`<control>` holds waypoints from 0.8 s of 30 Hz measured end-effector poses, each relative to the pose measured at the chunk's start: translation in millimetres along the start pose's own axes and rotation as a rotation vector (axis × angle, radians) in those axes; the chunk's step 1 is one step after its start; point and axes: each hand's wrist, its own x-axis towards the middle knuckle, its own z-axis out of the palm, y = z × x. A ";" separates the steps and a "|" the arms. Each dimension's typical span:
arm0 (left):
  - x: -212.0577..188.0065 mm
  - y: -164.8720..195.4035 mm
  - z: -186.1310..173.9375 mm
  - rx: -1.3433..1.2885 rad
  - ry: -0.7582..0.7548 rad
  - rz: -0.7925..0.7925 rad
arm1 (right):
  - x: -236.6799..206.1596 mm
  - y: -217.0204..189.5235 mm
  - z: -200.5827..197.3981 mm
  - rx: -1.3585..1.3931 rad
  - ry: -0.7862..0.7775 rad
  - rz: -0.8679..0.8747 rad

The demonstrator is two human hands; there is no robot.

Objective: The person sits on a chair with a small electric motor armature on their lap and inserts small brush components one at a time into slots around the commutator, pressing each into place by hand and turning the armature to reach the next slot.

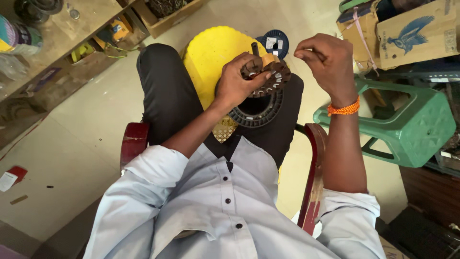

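Below the camera, a seated person's lap fills the middle of the view, and everything else is placed from it. Right of the lap stands a green stool (412,127), with cardboard boxes (412,29) beyond it. Left of the lap runs a wooden shelf (72,43) holding small yellow items. Beyond the knees sits a yellow stool (215,52), and a blue spool (274,42) lies on the floor just past it. On the lap rests a black toothed ring (258,112). Right above the ring, the left hand (235,84) grips a round brown stator (266,74) with slotted teeth, fingers curled over its near rim and thumb pressed on its face. Right of the stator and apart from it, the right hand (328,60) is raised, thumb and forefinger pinched together; whether anything thin is held between them cannot be told. An orange band (343,108) circles that wrist.
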 end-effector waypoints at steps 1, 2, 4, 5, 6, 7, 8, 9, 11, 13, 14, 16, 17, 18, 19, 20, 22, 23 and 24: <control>0.1 -0.2 -0.3 -0.012 0.000 -0.013 | 1.6 1.0 1.1 -0.014 -0.010 -0.015; 0.3 -0.3 -0.5 -0.023 -0.002 -0.024 | 4.4 2.4 2.5 -0.029 -0.018 -0.030; 0.3 -0.8 -0.8 -0.037 -0.003 -0.021 | 15.6 7.2 5.9 -0.072 -0.053 -0.110; 0.1 -1.0 -0.9 -0.040 -0.002 -0.005 | 21.3 9.3 7.3 -0.094 -0.070 -0.154; 0.0 -1.3 -1.0 -0.042 0.001 0.011 | 26.0 10.5 8.0 -0.107 -0.077 -0.173; -0.1 -1.5 -1.0 -0.035 0.004 0.019 | 30.9 11.8 8.8 -0.119 -0.085 -0.193; -0.1 -1.7 -0.9 -0.028 0.009 0.025 | 35.3 12.9 9.8 -0.130 -0.094 -0.215; -0.1 -2.0 -0.8 -0.022 0.012 0.031 | 38.5 13.6 11.5 -0.147 -0.112 -0.238; 0.0 -2.2 -0.6 -0.030 0.001 -0.009 | 40.8 14.8 14.5 -0.181 -0.149 -0.274; -0.2 -1.8 0.4 -0.040 -0.006 -0.028 | 38.5 16.7 17.3 -0.183 -0.185 -0.242; -0.4 -1.4 0.9 -0.045 -0.001 -0.025 | 36.7 18.2 18.7 -0.185 -0.204 -0.228; -0.1 -0.4 1.7 -0.046 0.012 -0.002 | 30.7 21.3 19.4 -0.140 -0.235 -0.145; -0.6 0.1 1.8 -0.040 0.018 0.015 | 28.7 23.2 19.5 -0.115 -0.252 -0.105; -0.5 0.7 1.8 -0.034 0.026 0.032 | 29.1 25.6 19.3 -0.098 -0.258 -0.087; -0.8 1.0 1.4 -0.032 0.020 0.019 | 29.4 27.0 19.8 -0.078 -0.264 -0.065; -1.2 1.3 0.8 -0.028 0.006 0.007 | 29.5 27.5 20.8 -0.058 -0.264 -0.037; 0.6 1.6 -0.2 -0.073 -0.038 -0.053 | 40.0 28.3 25.8 -0.073 -0.252 -0.106; 0.5 1.7 -0.8 -0.122 -0.066 -0.112 | 45.5 27.0 29.2 -0.078 -0.246 -0.141; 0.7 1.8 -1.4 -0.168 -0.094 -0.171 | 51.0 24.7 32.2 -0.070 -0.249 -0.150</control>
